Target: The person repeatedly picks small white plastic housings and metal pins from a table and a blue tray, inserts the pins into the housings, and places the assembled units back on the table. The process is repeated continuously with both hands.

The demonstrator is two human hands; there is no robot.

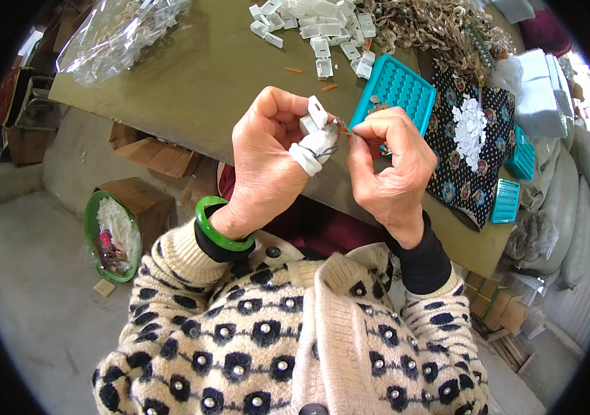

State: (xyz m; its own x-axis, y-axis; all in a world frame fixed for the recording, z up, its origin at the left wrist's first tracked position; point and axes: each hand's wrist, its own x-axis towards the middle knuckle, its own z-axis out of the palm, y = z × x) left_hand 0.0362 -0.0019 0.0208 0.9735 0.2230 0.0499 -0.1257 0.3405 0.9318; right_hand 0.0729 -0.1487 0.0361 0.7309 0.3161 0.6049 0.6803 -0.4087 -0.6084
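My left hand (266,155) is closed round a small white plastic box (317,111) with its lid up. A white cloth wrap (315,149), tied with dark thread, covers the thumb of that hand. Close beside the box, my right hand (397,166) pinches a thin orange-brown strip (345,131) between thumb and forefinger. The strip's far end meets the left thumb tip; exactly how it touches the box is hidden. Just beyond the right hand lies a teal tray (405,86) with rows of hollows. A few small round pieces (376,104) sit at its near left edge.
Many white boxes (329,28) are heaped at the table's far side, near loose orange strips (293,70). To the right, patterned dark cloth (447,187) bears white pieces (470,131). Tangled strands (447,28) lie behind it. A clear bag (122,41) rests far left; a green basin (92,232) stands below.
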